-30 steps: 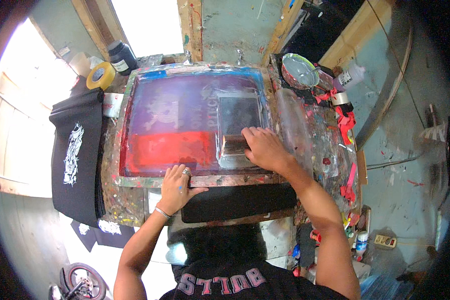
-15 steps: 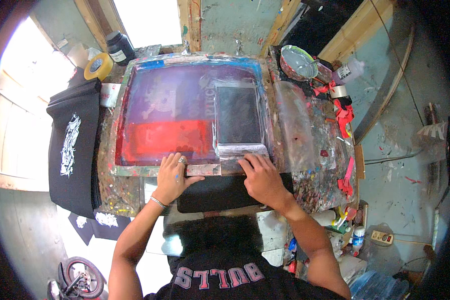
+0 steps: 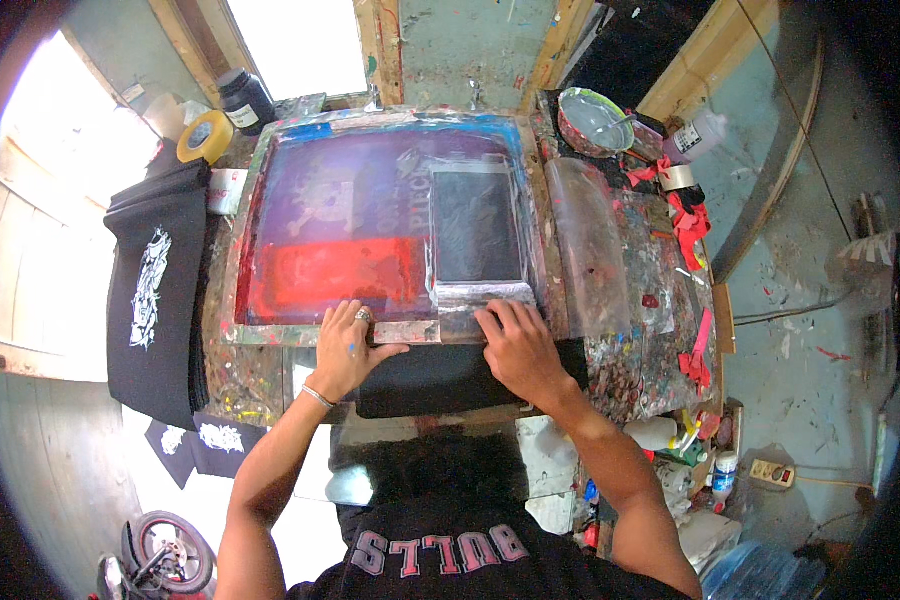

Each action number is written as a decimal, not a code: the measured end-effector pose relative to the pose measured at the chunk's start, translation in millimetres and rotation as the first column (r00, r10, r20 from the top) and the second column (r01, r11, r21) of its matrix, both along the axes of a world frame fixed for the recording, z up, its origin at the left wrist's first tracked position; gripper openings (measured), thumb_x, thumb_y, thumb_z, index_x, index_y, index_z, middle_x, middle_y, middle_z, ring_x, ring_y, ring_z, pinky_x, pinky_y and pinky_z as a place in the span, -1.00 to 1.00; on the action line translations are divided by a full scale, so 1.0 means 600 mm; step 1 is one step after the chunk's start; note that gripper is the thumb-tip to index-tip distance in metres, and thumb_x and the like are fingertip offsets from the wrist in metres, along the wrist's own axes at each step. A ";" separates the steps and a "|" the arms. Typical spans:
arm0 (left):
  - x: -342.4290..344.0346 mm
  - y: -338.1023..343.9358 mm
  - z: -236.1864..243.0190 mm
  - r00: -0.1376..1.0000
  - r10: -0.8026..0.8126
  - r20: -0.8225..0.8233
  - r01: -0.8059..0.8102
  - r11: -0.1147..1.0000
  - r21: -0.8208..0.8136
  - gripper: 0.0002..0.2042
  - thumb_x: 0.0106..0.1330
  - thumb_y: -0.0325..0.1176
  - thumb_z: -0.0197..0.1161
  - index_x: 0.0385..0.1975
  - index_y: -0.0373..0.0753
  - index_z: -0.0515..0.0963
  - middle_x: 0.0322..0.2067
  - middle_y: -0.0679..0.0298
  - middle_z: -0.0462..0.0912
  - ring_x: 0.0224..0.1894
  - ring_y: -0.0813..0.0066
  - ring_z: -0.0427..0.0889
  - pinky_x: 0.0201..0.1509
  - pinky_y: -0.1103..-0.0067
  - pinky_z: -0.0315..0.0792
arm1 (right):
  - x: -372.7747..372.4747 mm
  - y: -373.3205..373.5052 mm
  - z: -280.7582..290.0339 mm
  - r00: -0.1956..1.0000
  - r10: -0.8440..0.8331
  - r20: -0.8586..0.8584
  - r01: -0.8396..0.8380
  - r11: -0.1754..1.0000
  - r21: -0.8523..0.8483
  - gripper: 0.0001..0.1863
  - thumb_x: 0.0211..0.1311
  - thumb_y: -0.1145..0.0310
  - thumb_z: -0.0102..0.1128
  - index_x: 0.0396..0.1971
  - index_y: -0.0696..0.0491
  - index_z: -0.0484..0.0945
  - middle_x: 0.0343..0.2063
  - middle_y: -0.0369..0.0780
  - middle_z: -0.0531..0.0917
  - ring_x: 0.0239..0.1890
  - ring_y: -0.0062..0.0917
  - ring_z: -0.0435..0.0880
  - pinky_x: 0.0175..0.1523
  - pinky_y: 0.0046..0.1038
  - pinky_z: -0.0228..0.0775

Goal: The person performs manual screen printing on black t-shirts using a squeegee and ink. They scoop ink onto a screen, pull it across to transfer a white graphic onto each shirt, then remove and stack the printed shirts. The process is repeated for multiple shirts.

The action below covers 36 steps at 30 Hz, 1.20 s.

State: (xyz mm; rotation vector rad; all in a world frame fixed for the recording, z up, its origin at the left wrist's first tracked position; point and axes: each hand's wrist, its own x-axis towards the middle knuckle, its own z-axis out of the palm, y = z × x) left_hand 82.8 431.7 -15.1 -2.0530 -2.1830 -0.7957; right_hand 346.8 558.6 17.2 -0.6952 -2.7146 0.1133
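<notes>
A screen printing frame [image 3: 270, 333] lies across the worktable, its mesh purple with a red patch at the lower left and a dark rectangle at the right. My left hand [image 3: 346, 345] grips the frame's near rail, fingers bent over the top and thumb stretched right along the edge. Further right on that rail, my right hand [image 3: 518, 345] is closed, its fingers curled over the edge; its thumb is mostly hidden. Black fabric [image 3: 440, 385] sticks out from under the frame between my hands.
Black printed fabric pieces [image 3: 160, 290] hang in a stack over the table's left side. A yellow tape roll [image 3: 205, 137] and dark jar [image 3: 242, 100] stand behind them. At the back right are a bowl [image 3: 595, 125] with a spoon, a bottle [image 3: 695, 137] and red scraps [image 3: 688, 220].
The whole view has shifted slightly. Both hands keep their places on the frame's near rail, and nothing has been taken up or let go.
</notes>
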 end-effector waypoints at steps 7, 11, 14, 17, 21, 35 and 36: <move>-0.016 0.009 0.128 1.000 -0.005 0.012 0.004 0.999 0.036 -0.39 -0.09 0.18 0.59 -0.53 -0.36 0.59 -0.49 0.09 0.58 -0.38 0.05 0.58 -0.22 0.26 0.48 | -0.020 0.031 0.089 0.988 0.034 -0.150 0.002 0.973 0.232 -0.68 0.11 0.36 0.21 -0.13 0.16 0.55 -0.26 -0.10 0.60 -0.14 -0.17 0.63 0.00 -0.11 0.51; -0.046 0.056 0.286 0.995 0.067 0.076 -0.067 0.998 -0.003 -0.34 -0.02 0.24 0.58 -0.55 -0.42 0.64 -0.63 0.05 0.63 -0.60 0.30 0.62 -0.44 0.34 0.49 | -0.054 0.087 0.215 0.969 0.031 -0.246 0.044 0.954 0.296 -0.61 0.14 0.13 0.24 -0.16 0.13 0.58 -0.32 -0.05 0.60 -0.24 -0.09 0.65 -0.11 -0.06 0.52; -0.057 0.098 0.373 0.989 0.121 0.082 -0.121 0.993 -0.008 -0.40 -0.01 0.14 0.61 -0.41 -0.41 0.69 -0.54 0.08 0.69 -0.51 0.32 0.68 -0.34 0.45 0.53 | -0.093 0.149 0.280 0.946 0.015 -0.323 0.136 0.889 0.438 -0.46 0.23 -0.19 0.22 -0.35 0.09 0.60 -0.49 -0.08 0.59 -0.40 -0.09 0.66 -0.25 -0.03 0.51; -0.042 0.091 0.368 0.984 0.063 -0.164 0.046 0.808 0.587 -0.60 0.08 -0.18 0.62 -0.25 -0.36 0.67 -0.37 0.07 0.71 -0.34 0.29 0.71 -0.25 0.47 0.53 | -0.121 0.189 0.335 0.947 -0.018 -0.320 0.176 0.864 0.472 -0.31 0.24 -0.35 0.15 -0.46 0.12 0.62 -0.56 -0.05 0.62 -0.45 -0.08 0.68 -0.27 -0.04 0.52; 0.033 -0.046 0.246 0.963 -0.035 0.266 -0.056 0.944 0.326 -0.85 0.23 -0.45 0.47 -0.34 -0.32 0.62 -0.34 0.06 0.71 -0.30 0.26 0.71 -0.23 0.42 0.54 | -0.142 0.202 0.408 0.943 -0.103 -0.316 0.224 0.898 0.377 -0.24 0.29 -0.33 0.12 -0.52 0.22 0.66 -0.56 0.08 0.65 -0.43 -0.02 0.71 -0.22 -0.05 0.54; 0.264 -0.425 -0.046 -0.815 0.457 0.355 0.168 0.774 -0.611 -0.50 0.61 -0.37 -0.02 0.39 -0.58 0.15 0.40 -0.23 0.28 0.47 0.09 0.31 0.54 0.38 0.31 | -0.180 0.281 0.493 0.960 -0.088 -0.266 0.157 0.954 0.254 -0.27 0.30 -0.29 0.09 -0.39 0.20 0.74 -0.39 0.16 0.70 -0.29 0.06 0.71 -0.12 -0.11 0.51; 0.273 -0.411 -0.056 -0.824 0.450 0.345 0.199 0.798 -0.569 -0.50 0.61 -0.39 -0.02 0.40 -0.58 0.13 0.42 -0.21 0.25 0.48 0.09 0.30 0.55 0.39 0.30 | -0.183 0.280 0.497 0.961 -0.073 -0.267 0.140 0.959 0.244 -0.27 0.30 -0.30 0.09 -0.39 0.20 0.74 -0.39 0.16 0.70 -0.28 0.05 0.71 -0.13 -0.11 0.51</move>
